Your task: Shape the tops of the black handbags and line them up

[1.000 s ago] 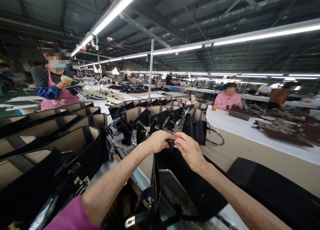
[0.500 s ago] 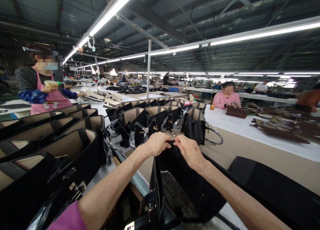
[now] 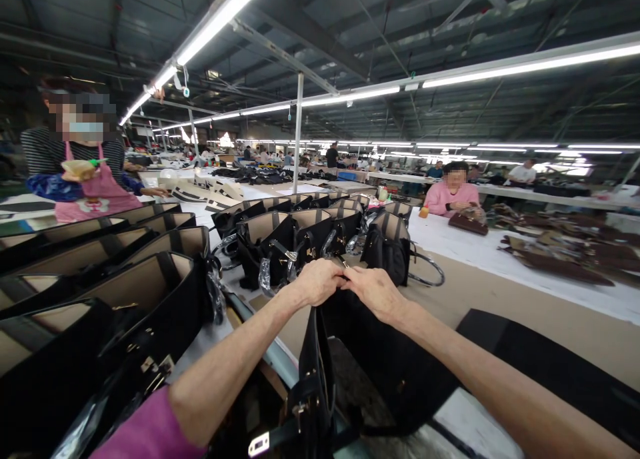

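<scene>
Straight ahead of me is a black handbag (image 3: pixel 385 352), with its top edge between my two hands. My left hand (image 3: pixel 323 282) is closed on that edge from the left, fingertips pinched. From the right my right hand (image 3: pixel 375 291) pinches the same edge, and its fingers touch those of my left hand. The bag's near panel carries a strap and a pale metal clasp plate (image 3: pixel 259 445) that hangs low. Part of the edge is hidden under my fingers.
Rows of open black handbags (image 3: pixel 165 272) stand on my left, and more bags (image 3: pixel 265 239) stand beyond my hands. A black flat panel (image 3: pixel 540 359) lies at right. One co-worker (image 3: pixel 100 172) holds a bottle; another (image 3: pixel 453 192) handles a brown bag (image 3: pixel 467 222).
My hands have come together along the bag's edge, fingers now touching. The left co-worker's bottle is lower and further left; the far co-worker's hands have moved on the brown bag.
</scene>
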### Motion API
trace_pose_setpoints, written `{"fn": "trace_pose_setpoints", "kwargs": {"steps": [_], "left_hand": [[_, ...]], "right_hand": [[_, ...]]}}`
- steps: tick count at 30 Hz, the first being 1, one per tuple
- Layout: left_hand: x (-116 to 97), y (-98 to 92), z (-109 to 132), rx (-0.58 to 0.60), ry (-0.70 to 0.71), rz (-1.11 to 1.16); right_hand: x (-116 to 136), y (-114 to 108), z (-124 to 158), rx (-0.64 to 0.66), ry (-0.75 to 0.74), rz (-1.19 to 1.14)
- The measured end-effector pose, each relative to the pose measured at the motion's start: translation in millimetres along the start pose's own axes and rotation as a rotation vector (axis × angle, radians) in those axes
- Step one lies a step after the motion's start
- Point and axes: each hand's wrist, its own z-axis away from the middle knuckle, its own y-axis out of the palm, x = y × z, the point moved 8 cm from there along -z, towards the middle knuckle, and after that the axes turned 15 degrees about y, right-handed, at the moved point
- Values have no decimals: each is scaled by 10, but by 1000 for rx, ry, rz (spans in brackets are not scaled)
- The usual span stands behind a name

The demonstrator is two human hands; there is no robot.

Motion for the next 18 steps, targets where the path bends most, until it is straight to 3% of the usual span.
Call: {"fn": "trace_pose_setpoints", "kwargs": {"steps": [2,4,8,11,13,16,18], "left_hand": [[16,-74,57,-25,-52,45],[4,-223,219,-131,-140,110],[-265,-448,855,-446,-300,306],[-542,-304,1294,-454,-413,257],[-615,-178,1471,-456,-497,178],[-507,-81,1562,-473,-583,160],[-348,-111,1547,-476,-552,260]], "right_hand": [[33,21,-62,54,4,52],[49,16,-125,89,20,80],[61,-51,-225,119,37,93],[86,-81,-260,146,23,81],[101,-82,-258,163,10,73],[80,-101,-209,171,4,72],[23,-155,-153,166,8,82]]}}
